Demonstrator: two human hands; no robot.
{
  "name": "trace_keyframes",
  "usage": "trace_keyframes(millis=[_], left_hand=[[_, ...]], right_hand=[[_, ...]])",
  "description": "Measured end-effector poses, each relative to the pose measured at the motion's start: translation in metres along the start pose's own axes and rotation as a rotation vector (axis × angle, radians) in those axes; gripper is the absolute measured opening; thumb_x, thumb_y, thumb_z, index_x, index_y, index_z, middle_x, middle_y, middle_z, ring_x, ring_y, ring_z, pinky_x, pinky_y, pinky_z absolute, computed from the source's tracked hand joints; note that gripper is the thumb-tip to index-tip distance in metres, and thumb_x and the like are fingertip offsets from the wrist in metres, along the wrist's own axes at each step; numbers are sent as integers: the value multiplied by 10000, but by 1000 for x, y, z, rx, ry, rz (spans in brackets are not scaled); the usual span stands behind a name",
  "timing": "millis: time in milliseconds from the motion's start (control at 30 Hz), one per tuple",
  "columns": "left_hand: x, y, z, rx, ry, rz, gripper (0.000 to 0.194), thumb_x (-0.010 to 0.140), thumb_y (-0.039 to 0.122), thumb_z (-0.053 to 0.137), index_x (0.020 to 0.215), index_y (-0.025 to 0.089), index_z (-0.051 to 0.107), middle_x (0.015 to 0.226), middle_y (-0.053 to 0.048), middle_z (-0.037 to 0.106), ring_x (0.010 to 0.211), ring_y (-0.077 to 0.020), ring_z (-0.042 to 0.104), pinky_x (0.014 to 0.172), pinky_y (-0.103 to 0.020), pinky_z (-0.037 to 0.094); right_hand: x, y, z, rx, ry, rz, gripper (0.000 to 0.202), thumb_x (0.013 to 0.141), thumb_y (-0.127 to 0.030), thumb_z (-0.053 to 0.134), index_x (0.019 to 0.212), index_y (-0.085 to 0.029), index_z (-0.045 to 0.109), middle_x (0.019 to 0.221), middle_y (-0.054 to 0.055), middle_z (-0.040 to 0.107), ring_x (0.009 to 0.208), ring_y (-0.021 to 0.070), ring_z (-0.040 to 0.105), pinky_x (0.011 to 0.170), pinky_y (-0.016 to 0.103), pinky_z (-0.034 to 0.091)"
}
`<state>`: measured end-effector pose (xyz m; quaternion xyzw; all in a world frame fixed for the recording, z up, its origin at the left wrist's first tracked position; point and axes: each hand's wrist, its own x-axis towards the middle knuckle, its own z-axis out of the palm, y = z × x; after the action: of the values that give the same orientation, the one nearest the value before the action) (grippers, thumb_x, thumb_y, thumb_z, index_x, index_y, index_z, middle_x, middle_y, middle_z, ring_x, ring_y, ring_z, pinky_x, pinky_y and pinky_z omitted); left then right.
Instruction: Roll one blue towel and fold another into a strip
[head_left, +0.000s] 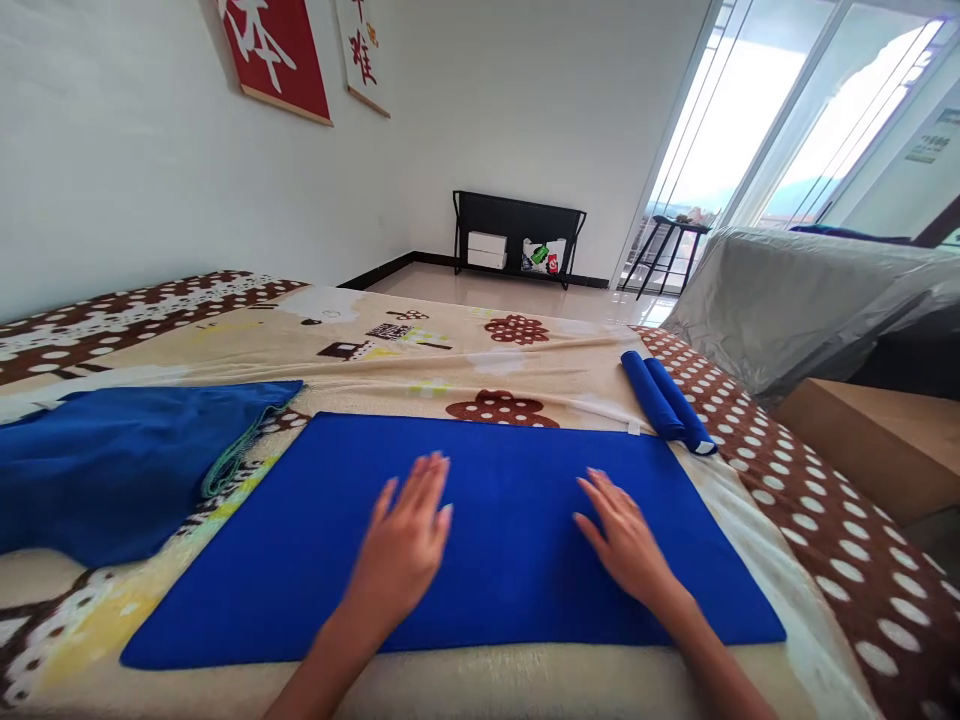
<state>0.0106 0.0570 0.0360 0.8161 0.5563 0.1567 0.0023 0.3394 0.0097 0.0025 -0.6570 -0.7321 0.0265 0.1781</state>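
A blue rectangular cloth [510, 520] lies spread flat on a patterned blanket [465, 365]. Over its left-middle part my left hand [405, 540] rests palm down, fingers stretched out, holding nothing. My right hand [619, 530] is on the right part of the same cloth, fingers extended and thumb apart, also holding nothing. Beyond the cloth's far right corner sit two rolled blue cloths [652, 395], side by side. To the left, a darker blue cloth [120, 460] with green cords at its edge lies loosely.
A cardboard box [874, 440] stands at the right beside the blanket. Behind it is a plastic-covered piece of furniture [810, 290]. A black rack [517, 225] stands by the far wall, and a dark stool [675, 235] is near the glass door.
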Motion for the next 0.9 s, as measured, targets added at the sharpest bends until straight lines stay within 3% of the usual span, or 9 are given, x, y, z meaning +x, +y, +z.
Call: trace_keyframes(millis=[100, 167, 267, 400, 467, 533, 700, 800, 900], left_hand=[[74, 59, 25, -10, -109, 90, 565, 984, 352, 311, 1533, 217, 314, 1602, -37, 301, 1492, -200, 268, 1209, -461, 242], [106, 49, 41, -6, -139, 68, 572, 971, 443, 364, 1502, 232, 387, 1586, -48, 339, 1480, -226, 298, 1203, -471, 241], [122, -31, 45, 17, -139, -52, 603, 950, 562, 351, 1492, 302, 396, 1600, -14, 319, 1490, -240, 272, 1208, -501, 192], [113, -165, 23, 81, -75, -369, 696, 956, 534, 219, 1522, 145, 331, 1617, -138, 255, 1498, -330, 224, 1163, -651, 142], [109, -206, 17, 94, -50, -428, 709, 948, 552, 215, 1535, 165, 303, 1631, -112, 225, 1505, -310, 206, 1181, -628, 113], [108, -224, 18, 92, -37, -440, 709, 938, 578, 230, 1533, 200, 312, 1632, -85, 232, 1504, -295, 216, 1193, -602, 109], [106, -204, 14, 76, 43, -390, 688, 958, 528, 223, 1516, 144, 342, 1613, -157, 256, 1495, -338, 227, 1167, -654, 97], [103, -159, 7, 60, 106, -269, 622, 986, 398, 192, 1527, 112, 300, 1616, -179, 230, 1524, -304, 133, 1172, -646, 22], [104, -93, 12, -9, -2, -19, 540, 990, 410, 293, 1499, 256, 382, 1592, -69, 346, 1501, -227, 238, 1209, -515, 122]], right_hand=[[79, -44, 19, 32, -84, -145, 569, 999, -541, 372, 1491, -257, 416, 1566, 16, 372, 1471, 150, 293, 1201, 341, 264], [107, -37, 28, 29, -91, -149, 560, 1000, -534, 375, 1489, -265, 418, 1570, 16, 364, 1474, 151, 286, 1208, 352, 245], [110, 24, 21, 2, -57, -41, 567, 1005, -546, 321, 1479, -257, 435, 1567, 41, 371, 1473, 187, 295, 1215, 424, 227], [85, 125, -3, -37, 8, 147, 642, 1001, -543, 249, 1508, -174, 387, 1571, 118, 346, 1484, 254, 265, 1209, 522, 207], [77, 155, -7, -37, 11, 158, 639, 992, -550, 269, 1515, -199, 375, 1580, 89, 333, 1486, 230, 260, 1218, 480, 215], [76, 167, -6, -33, 12, 143, 620, 989, -550, 297, 1514, -231, 376, 1584, 57, 333, 1483, 203, 269, 1221, 436, 228], [78, 149, -11, -46, 76, 142, 577, 1005, -453, 314, 1465, -128, 440, 1553, 137, 381, 1466, 243, 310, 1199, 482, 275], [66, 104, -16, -60, 126, 117, 518, 1003, -327, 294, 1385, -59, 519, 1522, 211, 401, 1450, 294, 338, 1178, 556, 280], [39, 28, -5, -32, 85, -55, 456, 987, -317, 393, 1385, -154, 544, 1497, 136, 465, 1400, 250, 431, 1157, 476, 364]])
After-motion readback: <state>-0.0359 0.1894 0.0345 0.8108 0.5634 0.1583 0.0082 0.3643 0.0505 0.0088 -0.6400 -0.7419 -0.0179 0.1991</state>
